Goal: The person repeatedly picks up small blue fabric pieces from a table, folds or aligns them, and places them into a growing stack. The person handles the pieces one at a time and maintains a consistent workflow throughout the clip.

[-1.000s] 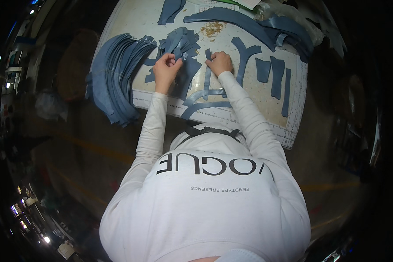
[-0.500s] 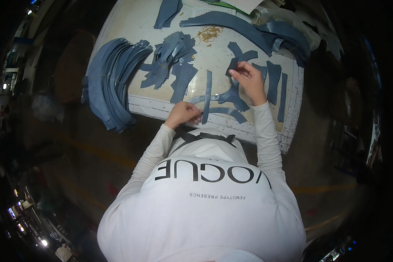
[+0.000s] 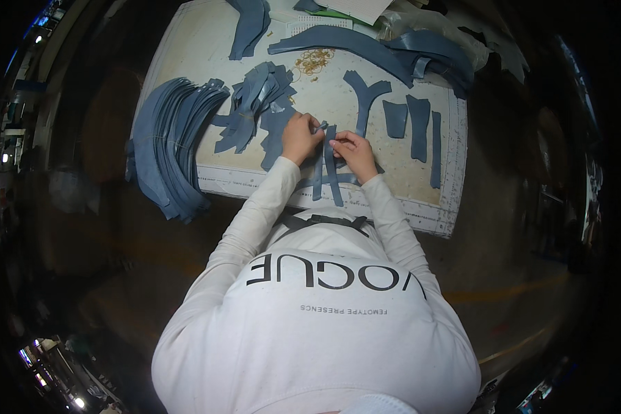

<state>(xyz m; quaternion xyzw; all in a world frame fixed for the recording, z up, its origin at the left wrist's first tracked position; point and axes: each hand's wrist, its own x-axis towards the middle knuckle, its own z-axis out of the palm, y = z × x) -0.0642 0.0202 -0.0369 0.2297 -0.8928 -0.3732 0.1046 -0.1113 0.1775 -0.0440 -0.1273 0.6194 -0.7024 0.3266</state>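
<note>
Centrally, the left hand (image 3: 301,136) and right hand (image 3: 355,153) both pinch 1 narrow blue strip (image 3: 324,127) above the cutting mat (image 3: 186,62). Longer blue strips (image 3: 329,176) lie beneath; a stacked fan of curved blue pieces (image 3: 169,155) rests at the mat's left edge.

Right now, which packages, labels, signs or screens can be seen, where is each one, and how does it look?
Clear plastic bag: far right of the table top, crumpled, shiny, transparent.
White paper sheet: far edge of the table, flat, pale, cut off by the frame.
Printed lettering: on the person's white hooded sweatshirt, dark block letters with a smaller line beneath.
No screens or signs can be made out.
</note>
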